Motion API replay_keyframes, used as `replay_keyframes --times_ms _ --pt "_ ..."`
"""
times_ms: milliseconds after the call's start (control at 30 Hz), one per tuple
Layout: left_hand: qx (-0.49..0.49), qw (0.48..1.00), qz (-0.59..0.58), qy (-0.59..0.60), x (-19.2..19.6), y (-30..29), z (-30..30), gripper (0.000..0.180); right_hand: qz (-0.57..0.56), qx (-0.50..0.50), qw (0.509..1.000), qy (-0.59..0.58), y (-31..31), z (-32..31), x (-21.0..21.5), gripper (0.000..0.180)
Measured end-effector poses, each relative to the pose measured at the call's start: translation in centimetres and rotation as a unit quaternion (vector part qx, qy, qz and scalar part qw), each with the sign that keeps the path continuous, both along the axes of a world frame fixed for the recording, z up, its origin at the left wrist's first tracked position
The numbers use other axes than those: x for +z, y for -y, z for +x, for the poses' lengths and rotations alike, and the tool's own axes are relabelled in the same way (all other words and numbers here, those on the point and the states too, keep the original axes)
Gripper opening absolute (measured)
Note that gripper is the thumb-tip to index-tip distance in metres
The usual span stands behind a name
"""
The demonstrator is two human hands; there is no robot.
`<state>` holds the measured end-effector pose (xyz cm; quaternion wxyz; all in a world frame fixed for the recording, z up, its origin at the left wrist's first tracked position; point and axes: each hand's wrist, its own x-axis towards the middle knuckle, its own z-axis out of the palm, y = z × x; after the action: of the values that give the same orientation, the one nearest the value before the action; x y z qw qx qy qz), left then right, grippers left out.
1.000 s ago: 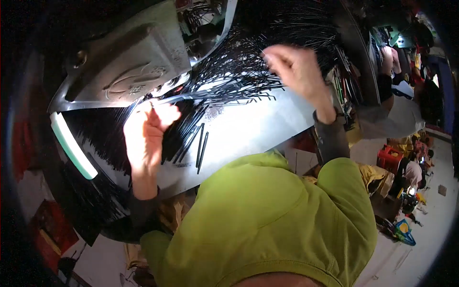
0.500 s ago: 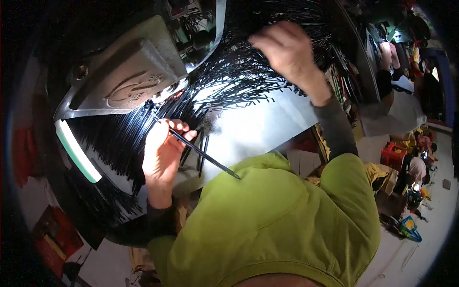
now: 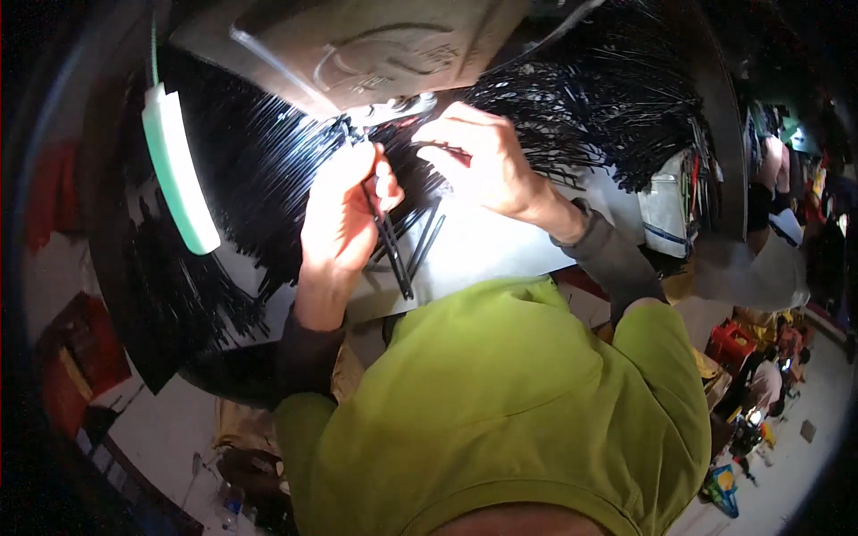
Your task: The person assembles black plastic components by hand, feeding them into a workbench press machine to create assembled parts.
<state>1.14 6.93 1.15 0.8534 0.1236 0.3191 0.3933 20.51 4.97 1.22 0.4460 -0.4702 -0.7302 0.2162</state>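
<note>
My left hand point(image 3: 338, 210) is closed around a slim bundle of black rods point(image 3: 391, 255) and has their upper end under the head of a grey metal machine point(image 3: 393, 54). The lower ends point down toward my green shirt. My right hand point(image 3: 492, 165) is raised just right of the machine's work point, fingers bent and thumb apart, with nothing visible between them. A bright light glares on the spot between the hands, so small parts there are washed out. Many thin black rods point(image 3: 268, 152) lie fanned out behind my left hand.
A larger heap of black rods point(image 3: 608, 107) covers the far right of the pale worktop point(image 3: 500, 246). A green-white lamp bar point(image 3: 179, 170) hangs at the left. A pale container point(image 3: 664, 210) stands at right. Red crates point(image 3: 731, 344) and another person's arm point(image 3: 770, 165) are farther right.
My right hand has come down and left from above the rod heap to beside the machine head. The rods in my left hand have swung steeper. The view has shifted, too.
</note>
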Motion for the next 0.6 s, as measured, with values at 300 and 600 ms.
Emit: replay_keyframes --times_ms 300,600 --pt "-0.011 0.976 0.174 -0.13 -1.1 0.1 1.5 0.014 -0.144 -0.009 0.987 -0.075 1.1 -0.1 0.0 0.021" --pt "-0.003 0.985 0.137 -0.101 -0.8 0.4 2.6 0.013 0.024 -0.075 0.993 0.086 1.5 0.7 -0.9 0.024"
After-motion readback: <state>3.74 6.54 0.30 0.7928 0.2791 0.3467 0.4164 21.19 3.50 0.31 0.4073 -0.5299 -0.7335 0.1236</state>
